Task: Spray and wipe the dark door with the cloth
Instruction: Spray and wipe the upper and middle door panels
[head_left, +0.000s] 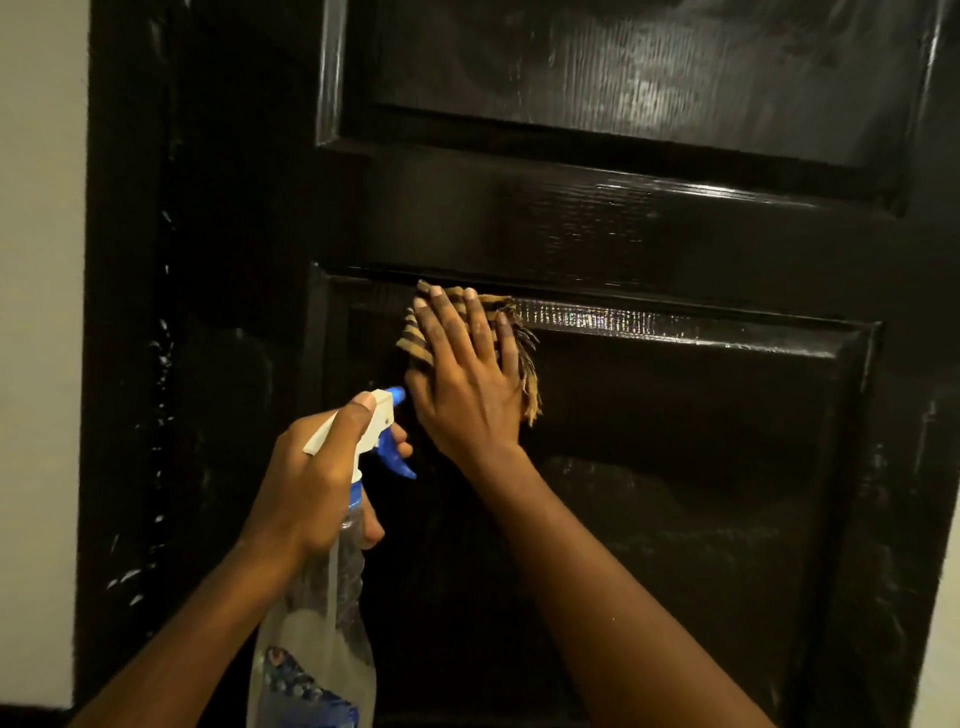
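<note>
"Why the flat right hand (467, 384)?"

"I keep its fingers straight, pressing the striped cloth (413, 345) onto the dark door (519, 218), at the lower panel (675, 441) top edge. My left hand (317, 483) grips the spray bottle (322, 623), nozzle aimed doorward."

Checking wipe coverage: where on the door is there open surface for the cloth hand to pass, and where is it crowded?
Open: the lower panel right of the right hand, up to its raised right edge, and the crossbar above the cloth. Crowded: the panel's upper left corner, where the left hand holds the spray bottle beside the right hand.
</note>
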